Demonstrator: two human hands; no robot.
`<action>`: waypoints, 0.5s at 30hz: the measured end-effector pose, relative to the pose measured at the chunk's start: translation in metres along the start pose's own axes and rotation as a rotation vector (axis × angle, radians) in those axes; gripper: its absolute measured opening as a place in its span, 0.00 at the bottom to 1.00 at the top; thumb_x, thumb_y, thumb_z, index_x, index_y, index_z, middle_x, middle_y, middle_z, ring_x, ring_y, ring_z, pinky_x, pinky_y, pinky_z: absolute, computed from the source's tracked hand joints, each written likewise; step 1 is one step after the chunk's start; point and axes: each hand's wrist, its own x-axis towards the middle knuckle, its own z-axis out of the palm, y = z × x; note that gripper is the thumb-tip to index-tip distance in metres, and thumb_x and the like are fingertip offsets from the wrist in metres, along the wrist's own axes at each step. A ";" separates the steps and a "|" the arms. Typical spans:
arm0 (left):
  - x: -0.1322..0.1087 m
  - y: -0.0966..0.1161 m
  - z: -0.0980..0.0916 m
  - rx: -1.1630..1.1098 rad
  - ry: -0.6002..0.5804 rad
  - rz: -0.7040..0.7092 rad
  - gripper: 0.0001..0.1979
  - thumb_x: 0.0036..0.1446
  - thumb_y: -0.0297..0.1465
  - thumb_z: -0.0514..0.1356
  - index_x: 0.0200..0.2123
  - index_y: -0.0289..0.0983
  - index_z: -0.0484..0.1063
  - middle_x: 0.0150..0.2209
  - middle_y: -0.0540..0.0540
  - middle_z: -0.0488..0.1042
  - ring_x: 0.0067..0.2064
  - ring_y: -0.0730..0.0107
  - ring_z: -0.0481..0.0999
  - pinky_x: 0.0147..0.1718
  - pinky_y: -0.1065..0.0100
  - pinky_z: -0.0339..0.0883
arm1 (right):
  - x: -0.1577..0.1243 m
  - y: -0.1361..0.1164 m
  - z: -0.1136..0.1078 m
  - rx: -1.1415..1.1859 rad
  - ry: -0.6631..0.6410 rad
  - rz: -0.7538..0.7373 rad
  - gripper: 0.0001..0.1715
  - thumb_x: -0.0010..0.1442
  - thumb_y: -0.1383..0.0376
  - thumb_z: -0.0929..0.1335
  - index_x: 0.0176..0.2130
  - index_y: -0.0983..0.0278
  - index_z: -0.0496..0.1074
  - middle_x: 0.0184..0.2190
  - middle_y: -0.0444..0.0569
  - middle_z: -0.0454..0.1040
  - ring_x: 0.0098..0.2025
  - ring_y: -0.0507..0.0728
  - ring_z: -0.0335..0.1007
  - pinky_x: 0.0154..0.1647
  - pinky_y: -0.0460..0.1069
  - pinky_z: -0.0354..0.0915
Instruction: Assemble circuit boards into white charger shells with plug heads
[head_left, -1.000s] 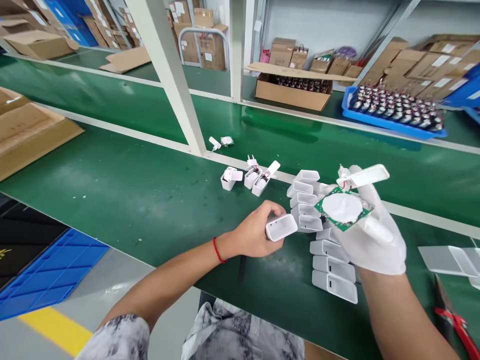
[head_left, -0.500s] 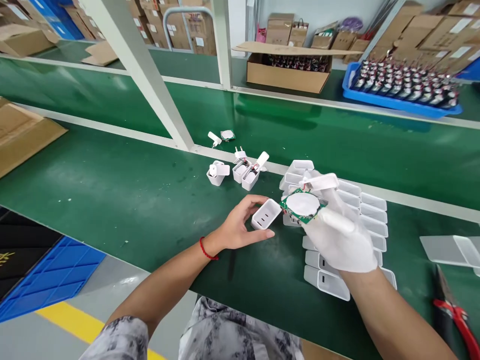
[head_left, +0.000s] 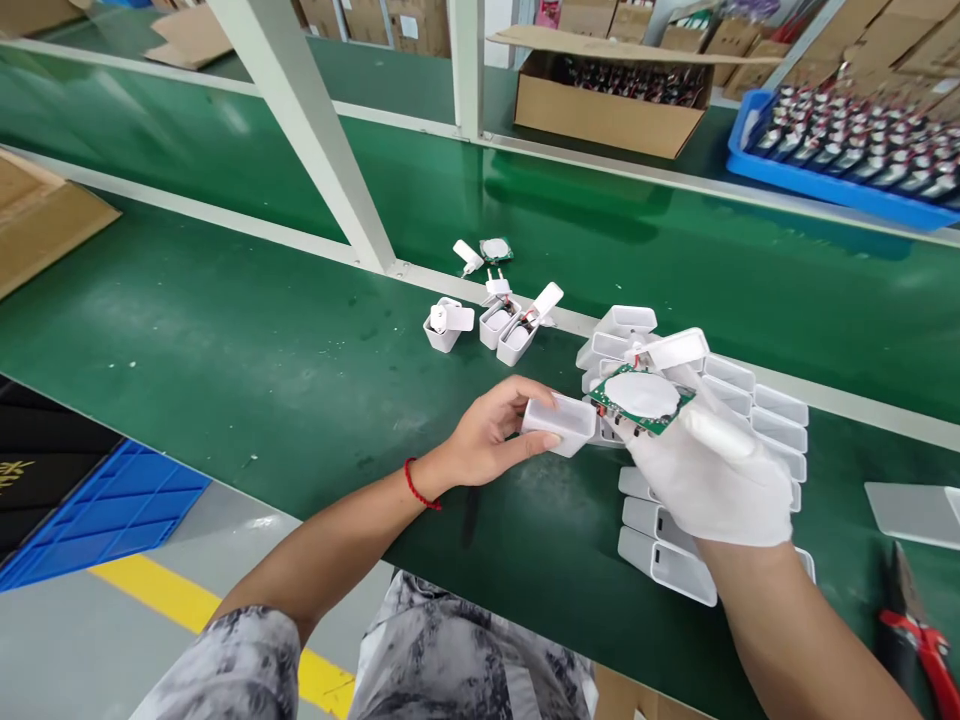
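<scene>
My bare left hand (head_left: 487, 432) grips a small white plastic charger shell (head_left: 559, 424), open side turned up, just above the green bench. My right hand (head_left: 712, 470), in a white glove, pinches a green circuit board with a white pad on top (head_left: 641, 396); a white cap (head_left: 673, 350) hangs from it by thin wires. The board hovers right beside the shell's open mouth. Under and behind both hands lie rows of several empty white shells (head_left: 750, 410).
Three partly assembled chargers (head_left: 495, 325) and loose parts (head_left: 484, 252) lie by the white frame post (head_left: 315, 150). Red-handled pliers (head_left: 915, 625) and a white tray (head_left: 911, 512) sit at the right. A cardboard box (head_left: 607, 105) and blue tray of components (head_left: 847, 150) stand behind.
The left hand turned the shell so its opening faces up and brought it nearer the board. The gloved right hand lowered the board and cap down toward the shell.
</scene>
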 end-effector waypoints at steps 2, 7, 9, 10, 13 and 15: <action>0.000 0.000 0.001 -0.001 0.000 -0.004 0.14 0.59 0.34 0.65 0.43 0.39 0.64 0.45 0.44 0.72 0.43 0.68 0.75 0.38 0.69 0.71 | 0.000 0.000 0.000 -0.030 -0.009 -0.006 0.19 0.56 0.58 0.71 0.49 0.54 0.76 0.48 0.47 0.75 0.52 0.62 0.72 0.54 0.57 0.74; -0.002 -0.007 0.007 0.144 0.097 0.146 0.38 0.39 0.35 0.77 0.47 0.44 0.56 0.42 0.51 0.66 0.38 0.74 0.70 0.35 0.72 0.66 | -0.005 -0.005 0.007 -0.093 0.009 -0.026 0.29 0.55 0.60 0.74 0.56 0.50 0.71 0.58 0.46 0.69 0.63 0.64 0.63 0.59 0.59 0.70; -0.002 -0.010 0.008 0.240 0.091 0.255 0.37 0.41 0.33 0.76 0.48 0.44 0.55 0.41 0.51 0.64 0.37 0.75 0.69 0.35 0.72 0.66 | -0.008 -0.008 0.010 -0.176 0.003 -0.053 0.31 0.54 0.63 0.75 0.55 0.46 0.70 0.61 0.43 0.66 0.66 0.63 0.59 0.61 0.59 0.68; -0.002 -0.012 0.007 0.276 0.071 0.305 0.36 0.43 0.33 0.76 0.48 0.43 0.56 0.41 0.51 0.64 0.38 0.74 0.69 0.35 0.72 0.66 | -0.009 -0.009 0.011 -0.223 -0.003 -0.074 0.31 0.53 0.64 0.76 0.54 0.45 0.70 0.61 0.42 0.66 0.66 0.63 0.60 0.61 0.59 0.68; 0.001 -0.014 0.003 0.398 0.024 0.396 0.34 0.45 0.34 0.75 0.50 0.42 0.59 0.44 0.46 0.66 0.43 0.68 0.71 0.38 0.68 0.70 | -0.014 -0.010 0.012 -0.310 -0.054 -0.143 0.41 0.50 0.68 0.78 0.57 0.41 0.67 0.57 0.42 0.70 0.61 0.63 0.67 0.60 0.61 0.69; 0.003 -0.013 0.000 0.481 0.024 0.451 0.36 0.45 0.35 0.75 0.54 0.41 0.61 0.47 0.42 0.69 0.49 0.61 0.71 0.45 0.59 0.71 | -0.018 -0.008 0.012 -0.353 -0.086 -0.161 0.49 0.49 0.68 0.79 0.61 0.37 0.61 0.52 0.42 0.74 0.58 0.63 0.70 0.57 0.62 0.71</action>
